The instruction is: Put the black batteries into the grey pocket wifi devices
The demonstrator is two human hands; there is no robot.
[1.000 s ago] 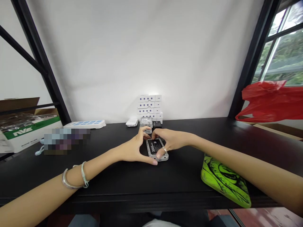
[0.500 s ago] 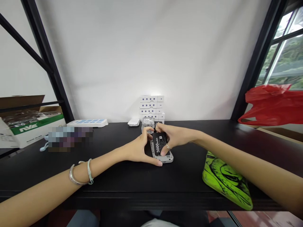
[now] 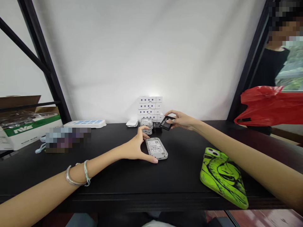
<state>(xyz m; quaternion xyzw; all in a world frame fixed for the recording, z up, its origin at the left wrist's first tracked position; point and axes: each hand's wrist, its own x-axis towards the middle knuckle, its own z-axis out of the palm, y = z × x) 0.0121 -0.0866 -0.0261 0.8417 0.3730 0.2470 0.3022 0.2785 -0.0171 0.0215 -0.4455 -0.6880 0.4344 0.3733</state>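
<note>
One black battery [image 3: 166, 123] is being pinched between the right hand's [image 3: 181, 121] fingers. The left hand's [image 3: 135, 148] wide-curved fingers are holding a grey device [image 3: 156, 148] by its ends.

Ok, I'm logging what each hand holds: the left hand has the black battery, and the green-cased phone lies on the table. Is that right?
Not quite: the head view shows the black battery in the right hand, not the left hand. The green-cased phone does lie on the table.
</note>
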